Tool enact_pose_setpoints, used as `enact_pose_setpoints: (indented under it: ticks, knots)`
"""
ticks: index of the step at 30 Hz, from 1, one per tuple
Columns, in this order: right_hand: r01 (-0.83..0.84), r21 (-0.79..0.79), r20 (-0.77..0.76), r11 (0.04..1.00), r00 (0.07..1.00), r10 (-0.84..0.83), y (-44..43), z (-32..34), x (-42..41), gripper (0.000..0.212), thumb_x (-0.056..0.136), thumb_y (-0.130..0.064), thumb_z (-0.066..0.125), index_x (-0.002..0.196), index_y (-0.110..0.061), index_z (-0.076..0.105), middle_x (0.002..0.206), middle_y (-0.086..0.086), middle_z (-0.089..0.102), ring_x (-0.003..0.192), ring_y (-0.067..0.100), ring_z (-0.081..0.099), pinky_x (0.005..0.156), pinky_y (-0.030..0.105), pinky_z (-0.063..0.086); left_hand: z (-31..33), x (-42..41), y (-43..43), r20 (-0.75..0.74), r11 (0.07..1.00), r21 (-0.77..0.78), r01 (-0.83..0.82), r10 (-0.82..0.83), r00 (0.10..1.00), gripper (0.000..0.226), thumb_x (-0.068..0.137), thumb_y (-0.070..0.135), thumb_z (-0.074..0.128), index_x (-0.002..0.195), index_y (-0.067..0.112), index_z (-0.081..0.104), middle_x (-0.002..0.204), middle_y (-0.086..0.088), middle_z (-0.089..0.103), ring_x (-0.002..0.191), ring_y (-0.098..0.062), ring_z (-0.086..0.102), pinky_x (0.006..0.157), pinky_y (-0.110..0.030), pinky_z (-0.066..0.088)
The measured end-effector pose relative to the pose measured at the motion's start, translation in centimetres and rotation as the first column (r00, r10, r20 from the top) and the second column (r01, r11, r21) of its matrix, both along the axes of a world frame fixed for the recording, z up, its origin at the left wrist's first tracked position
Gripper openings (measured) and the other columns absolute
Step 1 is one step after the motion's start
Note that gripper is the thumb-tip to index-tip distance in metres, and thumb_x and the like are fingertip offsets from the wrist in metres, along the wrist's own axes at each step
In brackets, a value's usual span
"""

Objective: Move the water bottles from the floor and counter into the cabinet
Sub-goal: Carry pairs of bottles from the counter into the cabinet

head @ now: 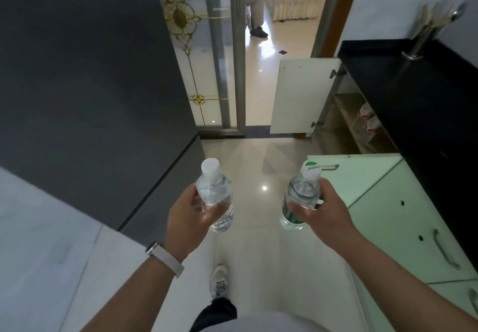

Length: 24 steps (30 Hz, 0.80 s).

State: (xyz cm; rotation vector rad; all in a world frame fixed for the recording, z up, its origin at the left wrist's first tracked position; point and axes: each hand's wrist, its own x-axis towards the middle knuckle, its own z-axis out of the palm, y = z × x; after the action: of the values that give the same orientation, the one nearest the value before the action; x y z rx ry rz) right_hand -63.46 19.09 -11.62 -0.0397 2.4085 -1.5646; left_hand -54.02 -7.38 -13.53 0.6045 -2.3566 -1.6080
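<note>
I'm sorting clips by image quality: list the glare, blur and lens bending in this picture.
Head view: a glare spot shines on the glossy floor; the utensil holder at the top right is smeared with blur; the wide lens tilts the cabinet door and counter; the left bottle and right bottle look fairly sharp.

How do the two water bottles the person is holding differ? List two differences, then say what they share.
Cap: the left-hand bottle has a plain white one; the right-hand bottle has a white one with a green edge and print.
Label: the right-hand bottle shows green low on its body; the left-hand bottle shows none.
Shared: both are clear, capped and held, one in the left hand, one in the right hand.
</note>
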Motion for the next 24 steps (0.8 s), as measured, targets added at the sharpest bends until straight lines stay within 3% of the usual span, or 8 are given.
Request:
enact_pose_setpoints:
  ticks: [3, 6, 13, 16, 18, 21, 24]
  knots:
    - [0.011, 0.054, 0.006, 0.998, 1.0, -0.011, -4.0, 0.4, -3.6, 0.054, 0.072, -0.025, 0.086, 0.11, -0.042, 0.051, 0.101, -0.017, 0.064, 0.089, 0.007, 0.064, 0.078, 0.03, 0.053, 0.1, -4.4, -4.2, -0.021, 0.998, 0.027, 0.059, -0.059, 0.998, 0.061, 0.064, 0.058, 0.083, 0.116, 0.032, 0.066, 0.103, 0.018, 0.075, 0.096, -0.003, 0.071, 0.08, -0.025, 0.056]
    - [0.035, 0.072, -0.018, 0.997, 0.999, -0.034, -7.3, 1.5, -6.8, 0.055, 0.075, -0.022, 0.084, 0.114, -0.04, 0.05, 0.097, -0.022, 0.062, 0.087, 0.0, 0.061, 0.07, 0.02, 0.046, 0.4, -8.6, -7.8, -0.047, 0.991, 0.064, 0.114, -0.111, 0.993, 0.051, 0.068, 0.057, 0.085, 0.112, 0.04, 0.065, 0.102, 0.022, 0.074, 0.097, -0.002, 0.071, 0.08, -0.023, 0.056]
    - [0.146, 0.085, -0.077, 0.986, 0.987, -0.14, -11.1, 2.6, -12.2, 0.056, 0.074, -0.03, 0.083, 0.121, -0.033, 0.052, 0.106, -0.016, 0.065, 0.094, 0.003, 0.062, 0.075, 0.024, 0.047, -0.1, -17.6, -12.7, -0.058, 0.968, 0.145, 0.204, -0.197, 0.979, 0.047, 0.072, 0.012, 0.089, 0.108, 0.032, 0.067, 0.101, 0.018, 0.075, 0.096, -0.006, 0.072, 0.08, -0.026, 0.055]
    - [0.191, 0.071, -0.074, 0.979, 0.98, -0.186, -11.1, 2.6, -14.3, 0.059, 0.075, -0.027, 0.083, 0.124, -0.031, 0.051, 0.11, -0.015, 0.063, 0.098, 0.006, 0.061, 0.082, 0.029, 0.049, -0.3, -21.2, -13.3, -0.056, 0.957, 0.174, 0.23, -0.224, 0.973, 0.053, 0.064, 0.027, 0.09, 0.112, 0.029, 0.068, 0.105, 0.01, 0.076, 0.101, -0.014, 0.072, 0.085, -0.031, 0.057]
    - [0.212, 0.067, -0.072, 0.975, 0.976, -0.207, -10.8, 2.3, -16.0, 0.059, 0.075, -0.026, 0.083, 0.123, -0.033, 0.05, 0.109, -0.016, 0.062, 0.098, 0.006, 0.061, 0.083, 0.029, 0.049, -0.4, -23.7, -13.2, -0.035, 0.948, 0.186, 0.26, -0.258, 0.966, 0.056, 0.064, 0.026, 0.093, 0.113, 0.03, 0.067, 0.108, 0.007, 0.075, 0.104, -0.017, 0.071, 0.088, -0.036, 0.057]
    - [0.251, 0.06, -0.059, 0.966, 0.967, -0.248, -10.2, 1.1, -19.0, 0.058, 0.074, -0.026, 0.084, 0.122, -0.033, 0.05, 0.109, -0.015, 0.063, 0.099, 0.007, 0.062, 0.086, 0.031, 0.051, -0.6, -27.8, -12.5, -0.012, 0.941, 0.148, 0.303, -0.304, 0.952, 0.052, 0.071, 0.02, 0.091, 0.11, 0.039, 0.064, 0.112, 0.011, 0.072, 0.107, -0.014, 0.067, 0.091, -0.039, 0.056]
    - [0.27, 0.036, -0.031, 0.962, 0.963, -0.269, -9.4, -0.7, -23.1, 0.058, 0.074, -0.028, 0.084, 0.121, -0.035, 0.051, 0.111, -0.014, 0.064, 0.101, 0.009, 0.063, 0.089, 0.035, 0.053, -1.0, -32.4, -11.8, 0.0, 0.933, 0.1, 0.346, -0.347, 0.938, 0.051, 0.071, 0.032, 0.088, 0.111, 0.049, 0.061, 0.114, 0.019, 0.07, 0.111, -0.009, 0.065, 0.092, -0.037, 0.053]
